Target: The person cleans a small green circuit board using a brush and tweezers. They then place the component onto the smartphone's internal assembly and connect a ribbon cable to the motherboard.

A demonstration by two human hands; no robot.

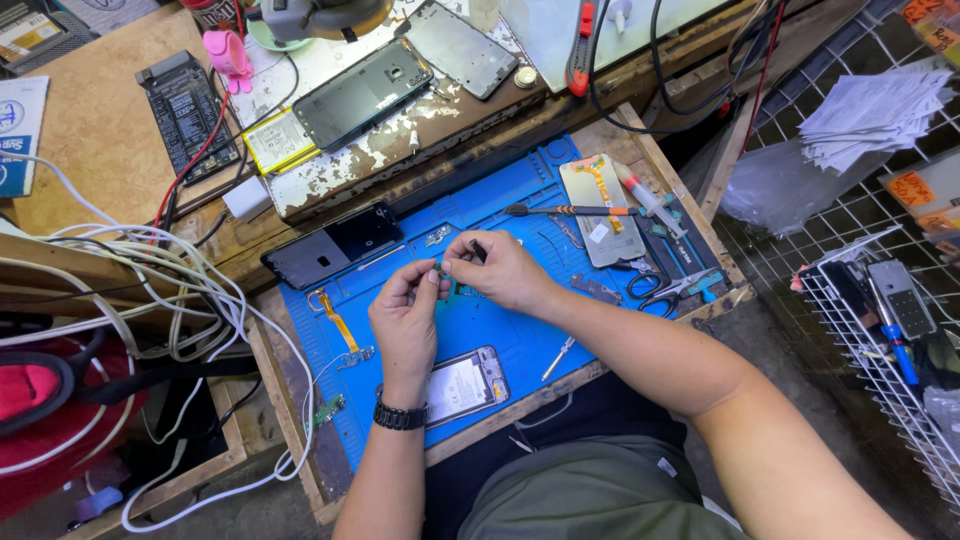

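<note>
Nearest, an opened phone (pixel 466 385) lies on the blue mat (pixel 500 330), screen down. Just beyond it, above the mat, the left hand (pixel 405 315) and right hand (pixel 495 270) meet fingertip to fingertip, both pinched narrow on a tiny part (pixel 441 267) between them, about equally near. Beyond the mat's far edge lies a dark phone (pixel 330 245).

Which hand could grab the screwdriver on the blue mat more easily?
Probably the right hand: the screwdriver lies just beyond it on the blue mat. The left hand sits farther away.
</note>
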